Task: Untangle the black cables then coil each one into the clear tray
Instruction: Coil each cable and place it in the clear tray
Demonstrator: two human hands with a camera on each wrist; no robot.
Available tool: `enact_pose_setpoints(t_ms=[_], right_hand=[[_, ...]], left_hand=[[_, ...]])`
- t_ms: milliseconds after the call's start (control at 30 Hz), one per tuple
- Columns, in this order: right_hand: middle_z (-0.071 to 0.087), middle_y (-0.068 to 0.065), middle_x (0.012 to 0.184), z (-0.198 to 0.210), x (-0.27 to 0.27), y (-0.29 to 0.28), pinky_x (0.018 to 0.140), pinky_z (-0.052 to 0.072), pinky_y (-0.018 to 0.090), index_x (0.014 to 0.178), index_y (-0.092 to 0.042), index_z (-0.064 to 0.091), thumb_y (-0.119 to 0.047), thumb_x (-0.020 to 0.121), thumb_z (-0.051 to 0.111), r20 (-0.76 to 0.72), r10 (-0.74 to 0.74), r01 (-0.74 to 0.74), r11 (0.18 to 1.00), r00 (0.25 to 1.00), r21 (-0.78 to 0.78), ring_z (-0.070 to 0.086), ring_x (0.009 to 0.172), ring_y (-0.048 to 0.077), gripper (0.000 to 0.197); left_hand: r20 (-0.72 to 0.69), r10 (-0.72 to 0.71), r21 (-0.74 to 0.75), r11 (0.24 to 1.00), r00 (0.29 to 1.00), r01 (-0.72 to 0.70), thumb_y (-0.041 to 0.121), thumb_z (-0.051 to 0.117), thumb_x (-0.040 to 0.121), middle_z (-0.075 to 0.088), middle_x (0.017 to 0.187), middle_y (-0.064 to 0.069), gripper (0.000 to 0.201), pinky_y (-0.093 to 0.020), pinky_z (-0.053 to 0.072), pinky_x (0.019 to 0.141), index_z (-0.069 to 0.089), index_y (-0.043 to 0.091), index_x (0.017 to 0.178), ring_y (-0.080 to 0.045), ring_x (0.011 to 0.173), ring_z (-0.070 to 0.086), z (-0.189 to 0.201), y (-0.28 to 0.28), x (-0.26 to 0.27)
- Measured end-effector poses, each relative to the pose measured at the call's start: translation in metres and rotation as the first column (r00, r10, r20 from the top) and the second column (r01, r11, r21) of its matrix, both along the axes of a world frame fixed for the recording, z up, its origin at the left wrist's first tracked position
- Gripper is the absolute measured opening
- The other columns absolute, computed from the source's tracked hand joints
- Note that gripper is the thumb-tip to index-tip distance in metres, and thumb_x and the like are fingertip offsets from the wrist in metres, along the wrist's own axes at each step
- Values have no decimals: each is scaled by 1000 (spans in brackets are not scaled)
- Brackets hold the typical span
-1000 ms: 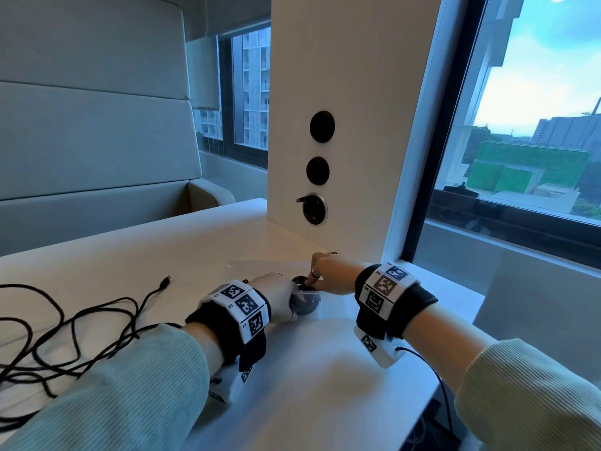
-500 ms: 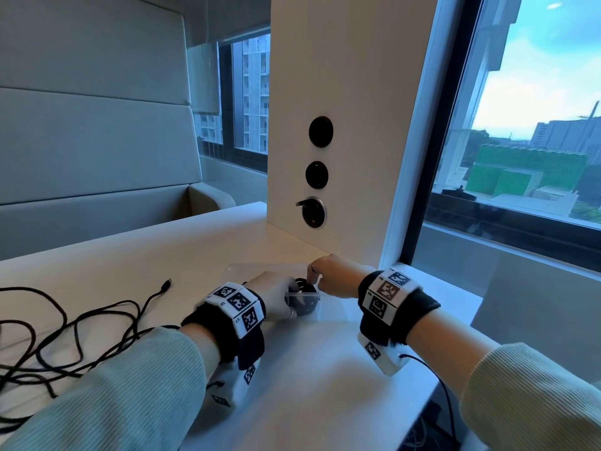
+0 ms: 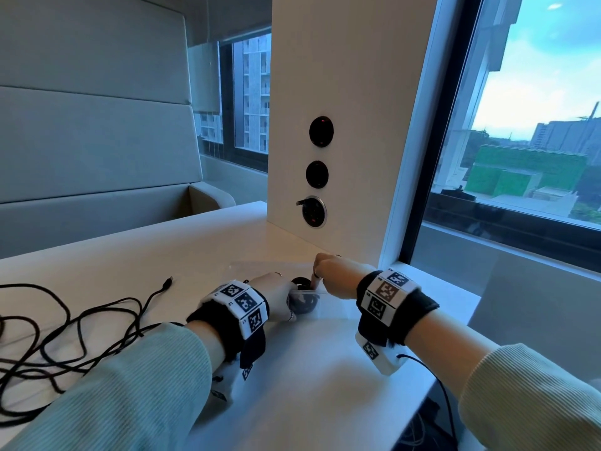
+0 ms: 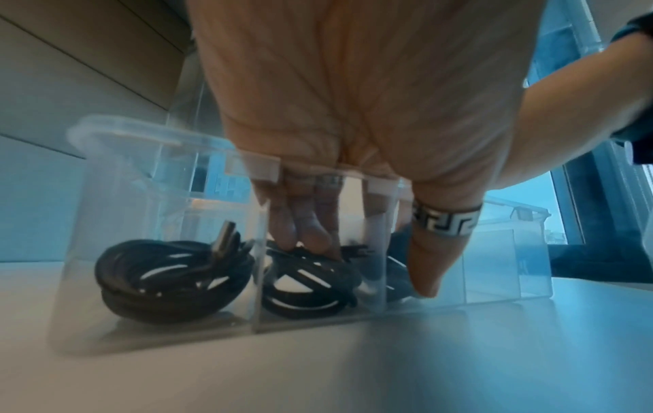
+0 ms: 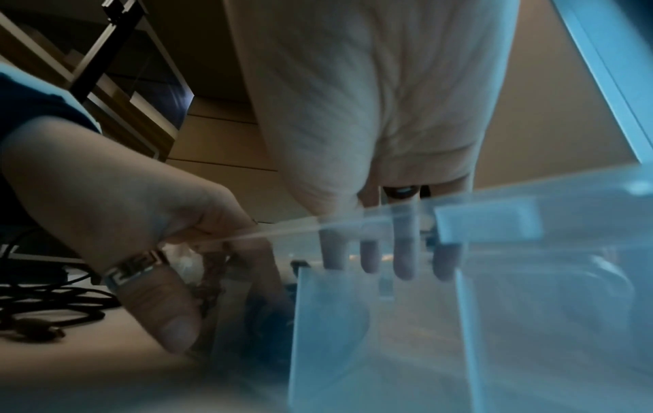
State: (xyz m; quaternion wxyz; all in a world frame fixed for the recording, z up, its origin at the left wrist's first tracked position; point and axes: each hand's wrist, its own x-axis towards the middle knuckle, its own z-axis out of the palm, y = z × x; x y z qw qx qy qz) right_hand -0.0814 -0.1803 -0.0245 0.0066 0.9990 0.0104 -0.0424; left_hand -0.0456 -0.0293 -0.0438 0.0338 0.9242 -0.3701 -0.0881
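A clear divided tray [image 3: 253, 265] sits on the white table by the pillar. In the left wrist view one compartment of the tray [image 4: 159, 173] holds a coiled black cable [image 4: 173, 276] with its plug sticking up. The neighbouring compartment holds a second coil [image 4: 307, 285]. My left hand [image 3: 276, 296] presses that coil with straight fingers [image 4: 310, 237], thumb [image 4: 431, 265] outside the wall. My right hand [image 3: 335, 271] dips straight fingers [image 5: 367, 257] into the tray [image 5: 547, 321]; what they touch is blurred. More tangled black cables [image 3: 81, 336] lie loose to the left.
A white pillar [image 3: 341, 92] with three round sockets stands right behind the tray. A window [image 3: 520, 141] fills the right side. The table's edge [image 3: 455, 369] drops off at the right. A loose plug end [image 3: 167, 283] points toward the tray.
Both hands stay at the tray with only slight shifts. The loose cables on the left have not moved.
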Motion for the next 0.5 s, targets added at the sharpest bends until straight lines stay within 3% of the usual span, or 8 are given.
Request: enact_pose_setpoints(t_ms=[67, 167, 267, 400, 500], right_hand=[[47, -3, 123, -3, -4, -1, 83, 42, 30, 114, -26, 64, 10, 84, 32, 38, -39, 38, 998, 999, 41, 49, 114, 20, 57], [50, -9, 119, -6, -8, 2, 90, 45, 36, 110, -37, 61, 0, 89, 32, 111, -79, 70, 994, 991, 80, 49, 115, 15, 52], [54, -4, 125, 0, -11, 18, 95, 44, 36, 116, -28, 60, -9, 92, 36, 232, -79, 47, 989, 969, 138, 49, 117, 20, 39], [58, -2, 122, 15, -15, 50, 86, 47, 33, 113, -23, 59, -12, 90, 40, 383, -27, -44, 984, 924, 175, 50, 111, 22, 32], [61, -1, 114, 27, -19, 84, 78, 47, 33, 105, -18, 55, -15, 91, 41, 415, 45, -146, 966, 909, 214, 53, 94, 21, 20]], left_hand=[[-14, -18, -60, 998, 1000, 17, 25, 64, 83, 61, 112, -6, 32, -29, 44, 80, 57, 16, 113, -25, 103, 56, 2, 5, -3], [-1, -39, -164, 986, 999, 38, 16, 61, 84, 59, 114, -10, 33, -24, 39, 75, 58, 13, 117, -23, 102, 52, 4, 15, -7], [-18, -29, -260, 965, 999, 23, 13, 61, 84, 60, 111, -9, 36, -20, 35, 71, 56, 13, 120, -17, 91, 49, 7, 28, -13], [-65, 34, -398, 915, 997, -57, 16, 65, 82, 58, 106, 0, 41, -23, 42, 82, 55, 22, 122, -15, 96, 54, 22, 60, -14], [-65, 114, -484, 865, 991, -131, 22, 67, 84, 58, 101, 3, 36, -25, 44, 82, 58, 22, 118, -14, 93, 58, 39, 101, -10]])
